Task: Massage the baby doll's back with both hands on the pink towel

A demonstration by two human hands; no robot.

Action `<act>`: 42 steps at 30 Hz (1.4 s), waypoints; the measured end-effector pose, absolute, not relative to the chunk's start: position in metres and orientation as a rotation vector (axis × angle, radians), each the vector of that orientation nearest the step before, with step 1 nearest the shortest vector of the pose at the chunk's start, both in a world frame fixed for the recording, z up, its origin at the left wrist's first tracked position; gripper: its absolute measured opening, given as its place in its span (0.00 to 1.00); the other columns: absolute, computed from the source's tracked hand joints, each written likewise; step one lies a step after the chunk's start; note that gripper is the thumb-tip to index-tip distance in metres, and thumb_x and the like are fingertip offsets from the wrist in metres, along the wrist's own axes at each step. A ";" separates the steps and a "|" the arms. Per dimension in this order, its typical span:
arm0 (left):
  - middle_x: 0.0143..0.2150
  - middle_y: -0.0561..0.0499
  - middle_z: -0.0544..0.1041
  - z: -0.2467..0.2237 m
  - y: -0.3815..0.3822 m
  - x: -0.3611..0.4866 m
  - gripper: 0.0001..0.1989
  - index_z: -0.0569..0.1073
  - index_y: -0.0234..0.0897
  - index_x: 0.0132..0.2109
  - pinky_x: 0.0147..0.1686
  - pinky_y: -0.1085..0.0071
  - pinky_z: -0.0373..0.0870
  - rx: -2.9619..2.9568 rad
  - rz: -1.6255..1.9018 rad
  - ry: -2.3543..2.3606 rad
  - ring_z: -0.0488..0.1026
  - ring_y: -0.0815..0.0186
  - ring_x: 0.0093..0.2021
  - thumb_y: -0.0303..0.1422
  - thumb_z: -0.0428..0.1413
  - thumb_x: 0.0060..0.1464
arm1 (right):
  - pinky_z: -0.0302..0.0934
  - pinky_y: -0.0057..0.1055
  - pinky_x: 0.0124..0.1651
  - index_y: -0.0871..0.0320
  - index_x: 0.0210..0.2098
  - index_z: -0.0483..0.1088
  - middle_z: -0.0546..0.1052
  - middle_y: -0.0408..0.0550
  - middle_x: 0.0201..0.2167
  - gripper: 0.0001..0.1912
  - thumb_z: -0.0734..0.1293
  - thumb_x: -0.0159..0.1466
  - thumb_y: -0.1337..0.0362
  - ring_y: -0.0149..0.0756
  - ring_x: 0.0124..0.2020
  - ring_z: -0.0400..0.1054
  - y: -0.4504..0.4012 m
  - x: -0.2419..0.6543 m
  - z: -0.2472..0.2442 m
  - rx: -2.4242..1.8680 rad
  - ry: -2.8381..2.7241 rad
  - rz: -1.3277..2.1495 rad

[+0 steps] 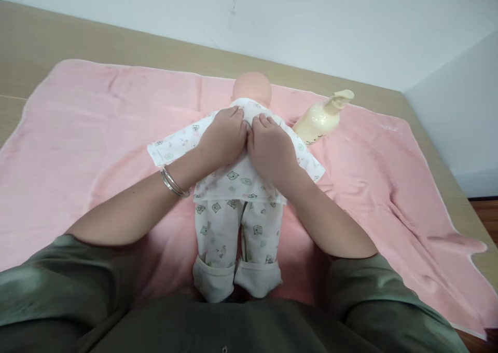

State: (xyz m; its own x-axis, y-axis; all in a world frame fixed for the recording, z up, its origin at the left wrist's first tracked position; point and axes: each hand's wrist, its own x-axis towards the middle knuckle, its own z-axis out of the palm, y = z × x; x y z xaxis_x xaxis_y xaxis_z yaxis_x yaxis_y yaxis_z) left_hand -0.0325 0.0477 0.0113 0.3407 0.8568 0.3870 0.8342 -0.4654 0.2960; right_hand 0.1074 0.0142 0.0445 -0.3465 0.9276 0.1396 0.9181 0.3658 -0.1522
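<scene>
A baby doll lies on a pink blanket, the back of its bald head turned up toward the camera. It wears a white printed top with spread sleeves and matching trousers with rolled cuffs. My left hand, with silver bangles at the wrist, is closed at the upper back of the top. Beside it my right hand is closed too, the thumbs meeting at the middle. Both pinch the fabric of the top there; the fingertips are partly hidden.
The pink blanket is spread over a wooden table, with wrinkles at the right. A cream pump bottle leans or lies just right of the doll's shoulder. White walls rise behind and at the right.
</scene>
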 end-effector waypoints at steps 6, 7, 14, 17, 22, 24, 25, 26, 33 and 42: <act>0.43 0.38 0.77 0.005 0.062 -0.038 0.18 0.71 0.36 0.41 0.52 0.55 0.75 2.453 0.719 1.722 0.76 0.53 0.46 0.29 0.36 0.68 | 0.59 0.53 0.78 0.79 0.69 0.64 0.69 0.71 0.69 0.27 0.57 0.74 0.72 0.57 0.75 0.61 -0.001 0.100 0.048 -1.655 -2.476 0.073; 0.43 0.38 0.77 0.004 0.061 -0.037 0.19 0.71 0.36 0.41 0.53 0.54 0.75 2.470 0.739 1.724 0.75 0.52 0.47 0.28 0.35 0.68 | 0.59 0.52 0.78 0.77 0.67 0.67 0.71 0.70 0.67 0.25 0.57 0.74 0.72 0.55 0.74 0.62 0.000 0.101 0.048 -1.631 -2.463 0.092; 0.47 0.34 0.77 0.004 0.051 -0.033 0.23 0.73 0.32 0.45 0.57 0.50 0.73 2.615 0.670 1.701 0.75 0.49 0.51 0.27 0.32 0.69 | 0.58 0.46 0.78 0.73 0.64 0.71 0.71 0.63 0.69 0.24 0.56 0.74 0.68 0.51 0.74 0.62 0.021 0.109 0.045 -1.603 -2.318 0.166; 0.52 0.32 0.77 0.005 0.051 -0.032 0.25 0.74 0.28 0.48 0.60 0.48 0.70 2.636 0.599 1.700 0.73 0.47 0.55 0.28 0.32 0.70 | 0.58 0.46 0.78 0.71 0.65 0.69 0.70 0.62 0.70 0.25 0.57 0.74 0.67 0.50 0.74 0.61 0.034 0.114 0.039 -1.600 -2.285 0.212; 0.54 0.31 0.77 0.007 0.049 -0.030 0.26 0.73 0.24 0.55 0.63 0.51 0.69 2.509 0.645 1.747 0.73 0.48 0.56 0.29 0.32 0.70 | 0.55 0.45 0.80 0.73 0.68 0.67 0.69 0.63 0.71 0.27 0.57 0.74 0.64 0.50 0.74 0.61 0.043 0.117 0.031 -1.601 -2.242 0.184; 0.57 0.30 0.76 0.009 0.047 -0.029 0.26 0.71 0.21 0.59 0.66 0.51 0.68 2.464 0.648 1.741 0.72 0.47 0.59 0.29 0.33 0.70 | 0.53 0.44 0.81 0.74 0.69 0.65 0.67 0.64 0.72 0.28 0.57 0.75 0.64 0.51 0.75 0.60 0.043 0.116 0.031 -1.605 -2.271 0.173; 0.59 0.30 0.75 0.011 0.045 -0.028 0.26 0.71 0.20 0.60 0.67 0.51 0.67 2.445 0.653 1.732 0.71 0.47 0.61 0.29 0.35 0.70 | 0.52 0.44 0.81 0.75 0.69 0.64 0.66 0.65 0.72 0.28 0.56 0.75 0.65 0.51 0.76 0.59 0.042 0.116 0.032 -1.611 -2.295 0.179; 0.60 0.30 0.75 0.013 0.043 -0.028 0.25 0.70 0.20 0.61 0.68 0.51 0.67 2.429 0.654 1.718 0.71 0.47 0.62 0.29 0.36 0.70 | 0.50 0.45 0.82 0.76 0.70 0.62 0.65 0.66 0.73 0.29 0.55 0.76 0.65 0.51 0.76 0.57 0.042 0.116 0.033 -1.618 -2.323 0.185; 0.54 0.33 0.78 0.028 0.034 -0.030 0.21 0.74 0.25 0.53 0.64 0.50 0.72 2.417 0.633 1.594 0.74 0.48 0.57 0.25 0.39 0.66 | 0.48 0.50 0.82 0.80 0.73 0.55 0.58 0.70 0.76 0.31 0.53 0.77 0.65 0.57 0.79 0.51 0.029 0.111 0.045 -1.723 -2.402 0.190; 0.68 0.34 0.72 0.004 0.049 -0.032 0.26 0.69 0.29 0.64 0.74 0.46 0.61 2.298 0.752 1.693 0.67 0.49 0.70 0.32 0.37 0.70 | 0.59 0.57 0.76 0.78 0.68 0.63 0.67 0.72 0.70 0.26 0.55 0.74 0.71 0.62 0.74 0.60 0.007 0.107 0.050 -1.723 -2.519 0.052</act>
